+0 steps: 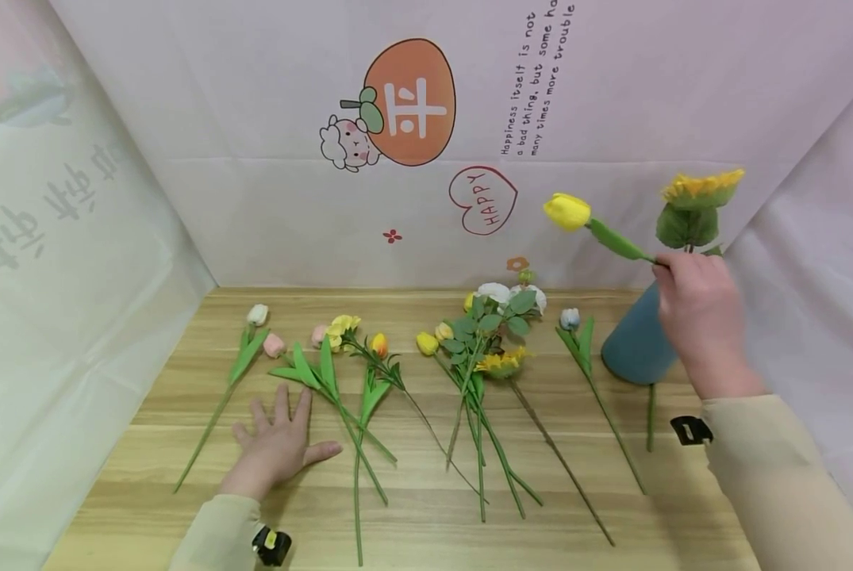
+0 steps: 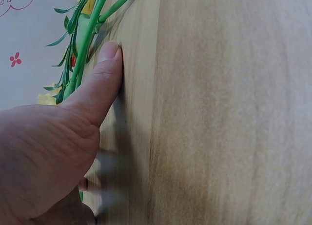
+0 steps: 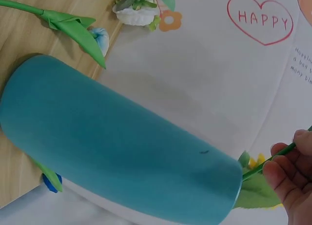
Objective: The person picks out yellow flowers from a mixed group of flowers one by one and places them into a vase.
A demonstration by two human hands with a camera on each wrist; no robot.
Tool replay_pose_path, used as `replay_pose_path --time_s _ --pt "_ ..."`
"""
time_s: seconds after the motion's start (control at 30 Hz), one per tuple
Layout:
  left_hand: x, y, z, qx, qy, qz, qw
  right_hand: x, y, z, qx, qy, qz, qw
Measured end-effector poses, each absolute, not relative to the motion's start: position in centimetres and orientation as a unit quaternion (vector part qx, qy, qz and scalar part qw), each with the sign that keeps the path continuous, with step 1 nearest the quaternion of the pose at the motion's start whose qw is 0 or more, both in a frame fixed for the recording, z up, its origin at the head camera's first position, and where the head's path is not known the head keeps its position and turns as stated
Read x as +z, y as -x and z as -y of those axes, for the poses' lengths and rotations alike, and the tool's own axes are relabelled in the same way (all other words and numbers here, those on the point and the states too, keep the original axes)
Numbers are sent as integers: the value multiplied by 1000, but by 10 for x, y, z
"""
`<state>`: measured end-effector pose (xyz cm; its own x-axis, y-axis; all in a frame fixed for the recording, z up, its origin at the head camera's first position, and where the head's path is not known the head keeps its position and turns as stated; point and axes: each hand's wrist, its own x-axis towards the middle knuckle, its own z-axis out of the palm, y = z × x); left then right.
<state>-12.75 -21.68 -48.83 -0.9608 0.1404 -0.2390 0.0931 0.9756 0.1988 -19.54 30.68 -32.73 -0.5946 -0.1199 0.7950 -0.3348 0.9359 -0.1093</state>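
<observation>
My right hand (image 1: pixel 703 317) pinches the green stem of a yellow artificial tulip (image 1: pixel 567 212) over the mouth of a blue vase (image 1: pixel 633 341). In the right wrist view the tulip's stem (image 3: pixel 265 165) runs from the fingers to the rim, its lower end hidden by the vase (image 3: pixel 122 137). A sunflower (image 1: pixel 703 190) stands upright in the vase. My left hand (image 1: pixel 276 440) rests on the wooden table with fingers spread, just below pink tulips (image 1: pixel 274 345). In the left wrist view the thumb (image 2: pixel 100 81) lies straight beside green stems (image 2: pixel 87 39).
Several artificial flowers lie across the table (image 1: pixel 147 476): a white tulip (image 1: pixel 258 315), an orange tulip (image 1: pixel 379 345), white blooms (image 1: pixel 493 293), a second sunflower (image 1: pixel 503 362) and a pale blue tulip (image 1: pixel 570 319). A dark blue flower (image 3: pixel 51 182) lies beyond the vase. A printed cloth (image 1: pixel 269 222) hangs behind.
</observation>
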Motion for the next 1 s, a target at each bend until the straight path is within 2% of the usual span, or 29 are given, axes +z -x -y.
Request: replay_pose_path --time_s 0.17,0.4,1.0 --pt "-487 127 216 89 -60 -986 126 -329 195 -317 141 -72 891 426" --pt "-486 126 216 90 -62 -986 123 -331 195 -329 153 -38 881 446" --pt "-486 126 216 95 -59 -986 122 -338 196 -340 141 -35 864 483"
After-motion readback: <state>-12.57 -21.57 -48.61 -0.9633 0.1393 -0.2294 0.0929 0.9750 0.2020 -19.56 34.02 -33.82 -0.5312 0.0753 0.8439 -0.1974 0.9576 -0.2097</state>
